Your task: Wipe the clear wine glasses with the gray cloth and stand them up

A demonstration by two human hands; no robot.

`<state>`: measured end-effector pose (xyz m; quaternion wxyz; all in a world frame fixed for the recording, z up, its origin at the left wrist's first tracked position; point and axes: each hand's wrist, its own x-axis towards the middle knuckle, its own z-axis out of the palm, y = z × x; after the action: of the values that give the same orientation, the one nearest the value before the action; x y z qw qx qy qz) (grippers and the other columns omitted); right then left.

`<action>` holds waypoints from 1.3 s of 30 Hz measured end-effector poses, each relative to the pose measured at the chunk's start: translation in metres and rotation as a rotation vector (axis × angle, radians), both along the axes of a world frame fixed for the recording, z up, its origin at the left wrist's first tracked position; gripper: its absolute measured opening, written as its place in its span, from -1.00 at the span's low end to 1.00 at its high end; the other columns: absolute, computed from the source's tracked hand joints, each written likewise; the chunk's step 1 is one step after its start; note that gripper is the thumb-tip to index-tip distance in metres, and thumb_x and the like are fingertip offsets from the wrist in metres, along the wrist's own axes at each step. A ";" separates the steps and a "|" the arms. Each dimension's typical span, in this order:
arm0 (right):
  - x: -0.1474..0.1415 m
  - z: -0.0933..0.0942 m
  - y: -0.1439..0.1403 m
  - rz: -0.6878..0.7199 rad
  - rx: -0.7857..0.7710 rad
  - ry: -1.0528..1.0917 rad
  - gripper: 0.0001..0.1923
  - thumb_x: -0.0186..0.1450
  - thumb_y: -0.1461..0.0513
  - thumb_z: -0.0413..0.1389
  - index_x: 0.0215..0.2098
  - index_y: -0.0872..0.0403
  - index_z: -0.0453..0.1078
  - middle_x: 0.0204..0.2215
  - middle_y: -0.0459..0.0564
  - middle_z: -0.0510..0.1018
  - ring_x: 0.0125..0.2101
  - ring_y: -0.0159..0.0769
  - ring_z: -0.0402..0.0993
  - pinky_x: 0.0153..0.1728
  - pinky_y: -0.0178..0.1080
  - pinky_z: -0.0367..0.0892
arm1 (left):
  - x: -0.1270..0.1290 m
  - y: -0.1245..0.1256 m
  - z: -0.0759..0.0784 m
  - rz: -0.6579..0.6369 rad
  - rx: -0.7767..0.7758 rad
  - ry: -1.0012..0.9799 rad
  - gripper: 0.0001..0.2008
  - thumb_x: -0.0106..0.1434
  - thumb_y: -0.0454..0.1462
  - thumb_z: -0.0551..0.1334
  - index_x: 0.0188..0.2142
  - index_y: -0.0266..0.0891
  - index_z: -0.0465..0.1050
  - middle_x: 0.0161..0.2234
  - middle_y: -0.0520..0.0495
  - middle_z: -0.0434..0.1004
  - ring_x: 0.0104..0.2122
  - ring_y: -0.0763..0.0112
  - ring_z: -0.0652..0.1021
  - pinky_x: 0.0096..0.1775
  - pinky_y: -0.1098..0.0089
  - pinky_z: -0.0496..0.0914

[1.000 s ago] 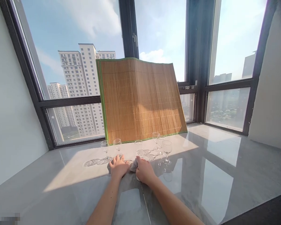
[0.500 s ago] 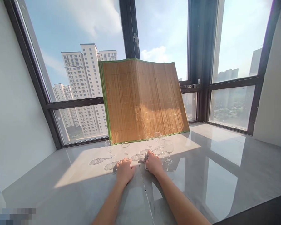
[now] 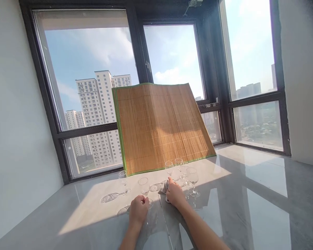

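On the glossy grey counter [image 3: 250, 215] under the corner windows, the head view shows a row of small stemmed glasses standing in the sun patch, with a green-edged bamboo mat [image 3: 161, 125] leaning upright against the window frame [image 3: 139, 59] just behind them. The left hand [image 3: 138, 211] is curled at the base of the nearer wine glass [image 3: 144, 185], fingers bent about its foot; how firmly it pinches cannot be told. A second glass [image 3: 123, 178] stands apart to its left. The right hand [image 3: 175, 193] presses down on a pale cloth [image 3: 165, 187], fingers closed over the bunched fabric, which lies flat on the counter between the glasses. Close to that hand's far side stand three more glasses, the largest glass [image 3: 192, 177] just beside the knuckles and two smaller ones [image 3: 178, 166] crowded behind it, so little room is left around the cloth. Against the picture half a second earlier, the left hand has left its flat, spread rest on the counter and closed at the glass foot, the right hand keeps the cloth in about the same place, and the camera has tilted upward, bringing in the window tops.
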<state>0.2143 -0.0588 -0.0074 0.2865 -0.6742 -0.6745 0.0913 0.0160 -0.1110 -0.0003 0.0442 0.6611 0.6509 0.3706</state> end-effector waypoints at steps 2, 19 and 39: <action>0.000 0.001 -0.003 0.007 0.035 0.004 -0.33 0.23 0.33 -0.05 0.33 0.16 0.07 -0.02 0.23 0.52 0.06 -0.10 0.39 0.02 -0.15 0.23 | -0.002 0.002 0.000 0.014 0.008 -0.049 -0.71 0.21 -0.18 0.10 -0.61 -0.18 0.31 -0.56 0.03 0.44 -0.47 0.39 0.45 -0.36 0.43 0.23; -0.004 0.005 -0.009 0.087 0.052 0.088 -0.31 0.21 0.38 -0.06 0.32 0.22 0.02 0.02 0.22 0.48 0.05 -0.17 0.38 -0.04 -0.26 0.24 | -0.002 0.005 -0.004 0.032 0.005 -0.081 -0.84 0.15 -0.19 0.17 -0.27 -0.17 0.30 -0.28 -0.03 0.46 -0.22 0.32 0.49 -0.21 0.39 0.33; -0.026 0.019 -0.035 0.252 0.067 0.091 -0.31 0.13 0.43 -0.03 0.24 0.05 0.08 -0.20 0.06 0.53 -0.18 -0.20 0.44 -0.28 -0.29 0.18 | 0.001 0.007 -0.003 -0.106 -0.049 -0.076 -0.76 0.37 -0.28 -0.01 -0.21 -0.21 0.43 -0.35 -0.03 0.58 -0.34 0.42 0.54 -0.30 0.46 0.25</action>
<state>0.1883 -0.0939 0.0115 0.3255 -0.5695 -0.7427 0.1347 0.0170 -0.1041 -0.0034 0.1048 0.6787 0.6219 0.3764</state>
